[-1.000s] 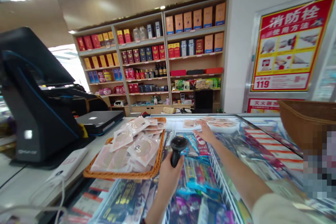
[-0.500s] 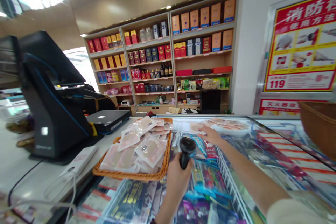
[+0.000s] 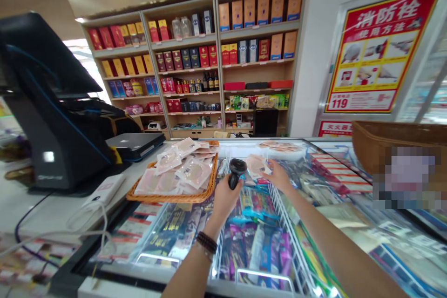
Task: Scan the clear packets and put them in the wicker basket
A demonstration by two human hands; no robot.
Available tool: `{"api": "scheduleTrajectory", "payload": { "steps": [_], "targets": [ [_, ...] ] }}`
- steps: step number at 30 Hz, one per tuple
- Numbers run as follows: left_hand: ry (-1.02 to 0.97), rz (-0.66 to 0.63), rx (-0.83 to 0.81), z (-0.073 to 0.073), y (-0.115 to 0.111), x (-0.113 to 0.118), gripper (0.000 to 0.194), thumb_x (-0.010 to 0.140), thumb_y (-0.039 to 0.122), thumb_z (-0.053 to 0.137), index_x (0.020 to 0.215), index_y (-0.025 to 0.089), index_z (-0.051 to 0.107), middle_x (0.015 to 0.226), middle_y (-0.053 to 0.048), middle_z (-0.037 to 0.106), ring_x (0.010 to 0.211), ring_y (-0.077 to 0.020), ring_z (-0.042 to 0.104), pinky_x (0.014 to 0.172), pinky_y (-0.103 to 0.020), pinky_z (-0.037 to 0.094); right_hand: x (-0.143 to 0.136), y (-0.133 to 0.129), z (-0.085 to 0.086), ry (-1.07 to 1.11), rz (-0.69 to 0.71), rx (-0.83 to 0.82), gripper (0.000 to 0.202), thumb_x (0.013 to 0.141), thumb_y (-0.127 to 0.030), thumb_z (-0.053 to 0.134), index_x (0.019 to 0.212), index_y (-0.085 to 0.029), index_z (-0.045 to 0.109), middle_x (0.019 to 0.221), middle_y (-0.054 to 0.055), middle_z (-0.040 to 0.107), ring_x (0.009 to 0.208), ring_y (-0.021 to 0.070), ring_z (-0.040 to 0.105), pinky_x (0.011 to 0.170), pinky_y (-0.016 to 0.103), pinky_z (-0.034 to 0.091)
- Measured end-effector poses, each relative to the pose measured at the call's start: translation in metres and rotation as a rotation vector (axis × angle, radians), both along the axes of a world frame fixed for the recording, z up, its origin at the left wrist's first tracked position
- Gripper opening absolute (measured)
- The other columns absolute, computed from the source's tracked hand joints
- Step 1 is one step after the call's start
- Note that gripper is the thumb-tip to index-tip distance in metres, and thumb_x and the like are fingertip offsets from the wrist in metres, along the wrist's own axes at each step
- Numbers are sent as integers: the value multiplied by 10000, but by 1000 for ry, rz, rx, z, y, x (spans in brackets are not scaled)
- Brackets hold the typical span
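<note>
My left hand (image 3: 225, 195) is wrapped round the handle of a black barcode scanner (image 3: 237, 167), its head pointing up and forward above the glass top of the freezer. Just to the right, my right hand (image 3: 278, 176) pinches the edge of a flat, clear-wrapped packet (image 3: 256, 166) with a pale round item inside and a small printed label. The packet is held close to the scanner head. An orange wicker basket (image 3: 171, 199) to the left is heaped with similar packets (image 3: 190, 172). More such packets (image 3: 281, 146) lie on the far end of the glass.
Under the glass sit wire baskets with colourful wrapped packs (image 3: 256, 247). A black point-of-sale terminal (image 3: 52, 149), a flat dark device (image 3: 134, 144) and a white box with cables (image 3: 104, 191) occupy the left counter. At the right stands a brown basket (image 3: 370, 149); shelves of boxes line the back.
My right hand has picked up a packet from the far glass and brought it back beside the scanner. My left hand still grips the scanner. The view has turned slightly right.
</note>
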State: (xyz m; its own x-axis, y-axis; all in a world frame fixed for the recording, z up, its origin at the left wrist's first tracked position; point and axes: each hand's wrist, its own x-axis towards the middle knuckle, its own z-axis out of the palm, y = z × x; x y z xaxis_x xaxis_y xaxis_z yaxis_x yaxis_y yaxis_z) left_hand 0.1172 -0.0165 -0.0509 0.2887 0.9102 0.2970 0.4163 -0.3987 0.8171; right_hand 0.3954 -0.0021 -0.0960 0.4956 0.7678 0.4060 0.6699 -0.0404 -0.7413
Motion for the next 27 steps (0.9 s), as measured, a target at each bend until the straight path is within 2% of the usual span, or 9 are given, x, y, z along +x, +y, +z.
{"api": "scheduleTrajectory", "payload": {
  "steps": [2, 5, 6, 10, 17, 21, 27],
  "targets": [
    [16, -10, 5, 0, -2, 0, 299, 929, 426, 651, 1057, 164, 717, 769, -48, 706, 720, -216, 666, 666, -268, 383, -1, -7, -3, 59, -50, 18, 494, 665, -255, 834, 1149, -177, 770, 1029, 119, 832, 988, 348, 782, 923, 431, 574],
    [22, -25, 28, 1, -8, 0, 313, 911, 425, 680, 1089, 169, 719, 822, -58, 729, 760, -224, 679, 679, -270, 395, -2, -17, -5, 151, -58, 52, 226, 772, -324, 747, 948, -199, 810, 880, 103, 839, 923, 353, 806, 865, 414, 593],
    [22, -31, 35, 1, -10, 0, 307, 906, 427, 687, 1078, 174, 720, 822, -57, 729, 760, -225, 678, 678, -270, 395, -2, -19, -5, 189, -52, 67, 197, 802, -361, 724, 887, -207, 810, 832, 99, 834, 888, 355, 814, 837, 413, 603],
    [-10, -89, 43, 3, -17, -1, 256, 892, 423, 696, 994, 188, 718, 727, -23, 680, 688, -204, 638, 649, -266, 383, -7, -22, -1, 347, 21, 150, 265, 843, -468, 715, 823, -220, 803, 759, 86, 824, 805, 348, 830, 778, 416, 642],
    [-219, -225, -31, 1, -21, 3, 329, 838, 505, 729, 905, 185, 688, 623, 28, 551, 548, -136, 505, 534, -242, 342, -14, -18, 3, 508, 170, 273, 343, 796, -558, 801, 815, -217, 780, 750, 56, 820, 845, 324, 834, 912, 458, 657],
    [-297, -312, -154, -1, -21, 6, 445, 790, 594, 764, 917, 179, 661, 570, 63, 480, 447, -97, 423, 462, -235, 315, -13, -16, 0, 542, 230, 292, 410, 750, -645, 802, 786, -240, 754, 783, 48, 826, 901, 338, 834, 961, 495, 643],
    [-403, -392, -268, 3, -24, 7, 545, 726, 671, 809, 865, 192, 589, 535, 92, 440, 384, -68, 406, 418, -213, 292, -11, -11, -4, 500, 263, 290, 519, 704, -755, 776, 764, -240, 748, 795, 72, 829, 893, 374, 830, 925, 518, 655]
  ]
}}
